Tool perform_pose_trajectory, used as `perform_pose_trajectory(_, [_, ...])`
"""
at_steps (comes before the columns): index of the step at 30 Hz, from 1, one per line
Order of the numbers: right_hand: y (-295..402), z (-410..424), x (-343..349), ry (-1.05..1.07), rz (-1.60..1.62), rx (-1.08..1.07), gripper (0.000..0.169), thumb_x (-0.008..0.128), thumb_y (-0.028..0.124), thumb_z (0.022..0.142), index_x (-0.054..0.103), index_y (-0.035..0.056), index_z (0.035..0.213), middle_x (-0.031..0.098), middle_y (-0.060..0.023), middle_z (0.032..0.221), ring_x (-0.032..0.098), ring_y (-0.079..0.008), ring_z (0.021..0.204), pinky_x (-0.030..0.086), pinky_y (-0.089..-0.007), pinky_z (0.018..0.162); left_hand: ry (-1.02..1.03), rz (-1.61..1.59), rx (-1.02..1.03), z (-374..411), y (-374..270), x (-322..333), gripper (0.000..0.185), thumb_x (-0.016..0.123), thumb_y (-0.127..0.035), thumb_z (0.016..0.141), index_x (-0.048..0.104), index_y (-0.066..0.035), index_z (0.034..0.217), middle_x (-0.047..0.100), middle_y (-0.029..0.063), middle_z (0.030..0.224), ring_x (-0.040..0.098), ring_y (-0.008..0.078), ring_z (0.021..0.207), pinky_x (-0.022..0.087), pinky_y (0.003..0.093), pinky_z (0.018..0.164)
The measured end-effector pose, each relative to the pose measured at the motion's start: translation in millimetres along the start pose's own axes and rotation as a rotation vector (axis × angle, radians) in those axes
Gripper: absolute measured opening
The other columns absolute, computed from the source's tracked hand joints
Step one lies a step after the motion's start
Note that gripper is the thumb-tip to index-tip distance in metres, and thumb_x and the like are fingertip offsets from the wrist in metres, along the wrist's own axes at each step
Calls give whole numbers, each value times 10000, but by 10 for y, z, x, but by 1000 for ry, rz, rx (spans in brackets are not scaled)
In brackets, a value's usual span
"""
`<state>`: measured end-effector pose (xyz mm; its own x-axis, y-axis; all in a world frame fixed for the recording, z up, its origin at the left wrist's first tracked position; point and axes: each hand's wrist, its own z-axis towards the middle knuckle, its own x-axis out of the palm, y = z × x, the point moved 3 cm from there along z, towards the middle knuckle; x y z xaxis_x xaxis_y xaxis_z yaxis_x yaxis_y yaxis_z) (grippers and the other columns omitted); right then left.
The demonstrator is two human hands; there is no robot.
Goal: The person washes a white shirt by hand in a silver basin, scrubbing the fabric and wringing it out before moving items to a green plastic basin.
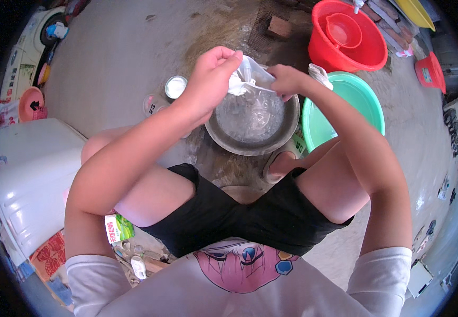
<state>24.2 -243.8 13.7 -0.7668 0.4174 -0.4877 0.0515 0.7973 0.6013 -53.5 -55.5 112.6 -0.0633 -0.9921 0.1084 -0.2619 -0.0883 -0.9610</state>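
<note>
Between my two hands a white piece of cloth point(255, 75) is stretched out, its exact kind unclear. My left hand point(215, 77) pinches its left edge between thumb and fingers. On the other side my right hand point(288, 81) grips the edge, its fingertips partly hidden. Directly below stands a grey metal basin point(248, 149) of bubbly water, between my feet. A green plastic basin point(378, 107) of water stands to its right, with a white cloth point(319, 75) hanging over the rim. Left of the metal basin is a small round tub point(176, 87) with white contents.
A large red tub point(316, 47) holds a red dipper point(343, 31) at the upper right. A brick point(279, 27) lies behind the metal basin. To my left are a white, box-like object point(35, 170) and a green-and-white packet point(119, 228). A red bucket point(431, 73) stands far right.
</note>
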Motion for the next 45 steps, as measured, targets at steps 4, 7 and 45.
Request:
perform_pose_trajectory(4, [-126,74,-217,-13,-44,-52,368,586,69,798,679,19,1150,707,-176,936,714,-252,732,639,-374,633,72,408,106,320,235,-369,197,586,-228,1000,619,-39,957,661,7,808,568,68,733,454,271,664])
perform_pose_trajectory(7, [-170,81,-330,-96,-22,-134,261,607,33,771,709,-5,1008,701,-140,880,703,-229,690,614,-342,610,85,856,273,388,299,-497,116,651,-168,914,648,-52,922,692,76,794,639,166,715,484,321,650])
perform_pose_trajectory(45, [869,-1234,-700,-340,-283,-537,347,481,-77,766,751,29,958,719,-117,900,668,-231,857,513,-318,816,220,1650,105,-269,-826,-241,417,662,-106,782,676,-121,1198,678,160,1086,629,347,1068,494,431,930])
